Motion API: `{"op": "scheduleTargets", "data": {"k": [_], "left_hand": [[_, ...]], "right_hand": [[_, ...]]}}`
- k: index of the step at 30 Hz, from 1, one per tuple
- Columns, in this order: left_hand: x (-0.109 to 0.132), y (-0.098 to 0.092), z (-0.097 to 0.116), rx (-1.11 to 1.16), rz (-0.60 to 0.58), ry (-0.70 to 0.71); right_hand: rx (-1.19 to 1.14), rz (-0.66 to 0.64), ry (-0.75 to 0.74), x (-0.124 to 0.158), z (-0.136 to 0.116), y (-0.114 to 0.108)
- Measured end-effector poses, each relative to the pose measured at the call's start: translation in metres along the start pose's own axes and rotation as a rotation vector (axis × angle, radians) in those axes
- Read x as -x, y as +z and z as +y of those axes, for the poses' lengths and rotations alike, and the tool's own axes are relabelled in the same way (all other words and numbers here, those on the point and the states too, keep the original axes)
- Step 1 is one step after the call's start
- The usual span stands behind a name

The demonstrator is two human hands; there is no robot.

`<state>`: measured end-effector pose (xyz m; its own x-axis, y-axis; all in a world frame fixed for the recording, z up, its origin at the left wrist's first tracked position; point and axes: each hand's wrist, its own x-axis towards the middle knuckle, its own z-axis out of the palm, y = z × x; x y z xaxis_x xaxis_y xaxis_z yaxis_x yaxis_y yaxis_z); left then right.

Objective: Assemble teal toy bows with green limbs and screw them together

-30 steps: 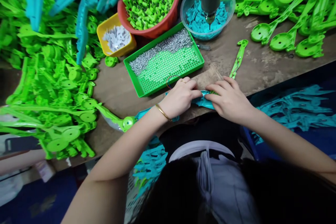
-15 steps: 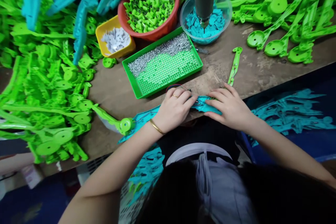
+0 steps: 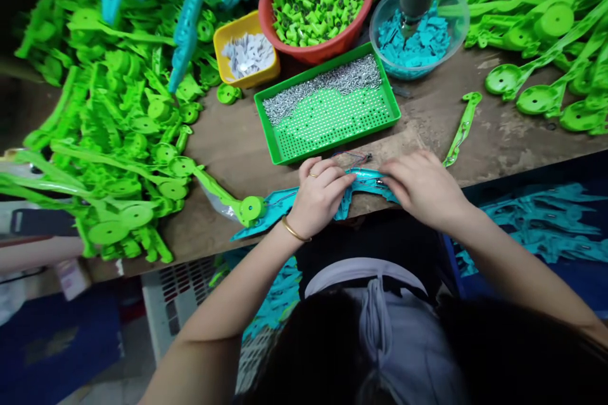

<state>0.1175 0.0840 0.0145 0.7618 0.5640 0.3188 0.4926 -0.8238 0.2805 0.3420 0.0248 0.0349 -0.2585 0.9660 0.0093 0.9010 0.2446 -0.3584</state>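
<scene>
While pinned flat at the bench (image 3: 228, 152) edge, teal plastic part (image 3: 365, 178) held by left hand (image 3: 317, 197) and right hand (image 3: 422, 186), fingers closed on it. Judged light, stiff, thin; grip along edges.

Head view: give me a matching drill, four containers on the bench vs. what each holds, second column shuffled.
Containers:
1. green tray
2. red bowl
3. yellow tub
4. clear bowl

Contents:
A. small white pieces
B. teal plastic bits
C. silver metal screws, heaped along the far side
D. short green tubes

Pairs: 1-C, 2-D, 3-A, 4-B
</scene>
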Motion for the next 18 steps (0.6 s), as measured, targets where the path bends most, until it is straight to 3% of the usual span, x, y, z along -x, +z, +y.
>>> {"op": "scheduleTargets", "data": {"k": [3, 7, 13, 15, 18], "left_hand": [[0.005, 0.004, 0.002, 0.072, 0.064, -0.009], [0.017, 0.007, 0.009, 0.164, 0.162, -0.04], [0.026, 0.01, 0.023, 0.207, 0.26, -0.172], [0.026, 0.012, 0.025, 0.18, 0.263, -0.178], [0.026, 0.015, 0.028, 0.1, 0.259, -0.137]], "right_hand": [[0.017, -0.051, 0.054, -0.022, 0.0, 0.003], [0.074, -0.131, -0.023, -0.045, 0.002, 0.007], [0.069, -0.187, -0.06, -0.043, -0.002, -0.006], [-0.014, -0.112, 0.001, -0.039, 0.011, -0.024], [-0.122, 0.215, 0.259, -0.049, 0.056, -0.063]]}}
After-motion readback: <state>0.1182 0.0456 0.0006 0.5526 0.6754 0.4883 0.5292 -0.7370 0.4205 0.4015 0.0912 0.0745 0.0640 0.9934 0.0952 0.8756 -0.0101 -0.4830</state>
